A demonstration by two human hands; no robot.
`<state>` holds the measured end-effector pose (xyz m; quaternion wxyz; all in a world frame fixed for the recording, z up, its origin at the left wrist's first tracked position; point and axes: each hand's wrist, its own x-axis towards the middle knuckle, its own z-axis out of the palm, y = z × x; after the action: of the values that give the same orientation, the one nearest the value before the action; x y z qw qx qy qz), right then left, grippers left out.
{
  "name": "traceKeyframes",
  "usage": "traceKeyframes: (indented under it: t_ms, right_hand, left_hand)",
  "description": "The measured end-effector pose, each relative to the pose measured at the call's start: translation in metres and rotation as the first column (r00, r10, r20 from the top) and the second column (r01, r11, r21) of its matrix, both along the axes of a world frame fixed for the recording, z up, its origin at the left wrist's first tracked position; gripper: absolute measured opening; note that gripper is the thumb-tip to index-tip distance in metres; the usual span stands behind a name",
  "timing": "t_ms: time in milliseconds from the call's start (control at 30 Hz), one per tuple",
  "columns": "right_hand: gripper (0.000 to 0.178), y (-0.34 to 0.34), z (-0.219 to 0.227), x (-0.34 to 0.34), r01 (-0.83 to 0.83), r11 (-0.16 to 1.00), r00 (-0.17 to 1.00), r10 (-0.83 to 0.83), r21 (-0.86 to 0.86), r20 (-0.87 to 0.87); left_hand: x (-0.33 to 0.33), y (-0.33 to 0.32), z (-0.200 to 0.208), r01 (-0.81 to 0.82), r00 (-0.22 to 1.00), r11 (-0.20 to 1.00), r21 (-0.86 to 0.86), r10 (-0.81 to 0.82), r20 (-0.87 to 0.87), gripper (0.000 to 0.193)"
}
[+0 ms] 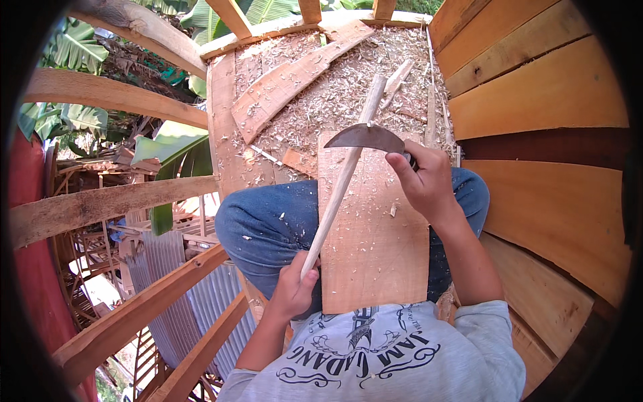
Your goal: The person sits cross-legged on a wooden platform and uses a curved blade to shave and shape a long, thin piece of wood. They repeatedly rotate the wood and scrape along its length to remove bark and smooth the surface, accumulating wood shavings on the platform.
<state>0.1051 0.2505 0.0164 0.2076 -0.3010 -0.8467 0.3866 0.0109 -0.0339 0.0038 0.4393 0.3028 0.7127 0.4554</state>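
Note:
My left hand (295,287) is closed round the lower end of a pale wooden stick (340,191), which slants up and away to the right. In my right hand (425,175) is the dark handle of a sickle (365,137). Its curved, dark blade lies across the stick's upper half, pointing left. A small light shaving sits at the blade's upper edge, where it crosses the stick. Beneath the stick, a flat wooden board (375,241) rests between my legs, with its near end at my shirt.
Wood shavings (301,100) cover the plank floor ahead, around a wide loose plank (295,77) and a short pale offcut (397,82). Spaced wooden rails (120,208) line the left, with corrugated sheets (214,301) below. A plank wall (536,201) stands close on the right.

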Motion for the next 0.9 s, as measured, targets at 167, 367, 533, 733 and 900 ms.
traceKeyframes:
  t_ms: [167,367,533,733,900]
  right_hand:
    - [0.034,-0.028,0.007,-0.002,-0.431,0.851,0.897,0.439,0.300,0.042]
    - [0.035,-0.022,0.005,0.001,-0.220,0.968,0.970,0.230,0.123,-0.079]
    - [0.034,0.019,-0.007,-0.004,-0.089,0.996,0.995,0.090,-0.009,0.042]
    - [0.035,-0.018,-0.005,-0.005,-0.350,0.920,0.933,0.360,0.175,-0.026]
    - [0.040,-0.009,0.000,-0.011,-0.081,0.992,0.992,0.071,-0.095,-0.108]
  left_hand:
    - [0.003,-0.003,-0.003,-0.017,0.998,0.997,0.080,0.022,-0.066,0.045]
    - [0.004,0.001,-0.003,-0.018,0.998,0.998,0.063,0.021,-0.060,0.051]
    - [0.004,0.005,-0.001,-0.050,0.999,0.998,0.043,0.050,-0.006,0.050]
    - [0.004,0.001,-0.004,-0.050,0.998,0.997,0.066,0.051,-0.023,0.052]
    - [0.005,0.003,-0.004,-0.059,0.998,0.997,0.047,0.060,-0.020,0.053]
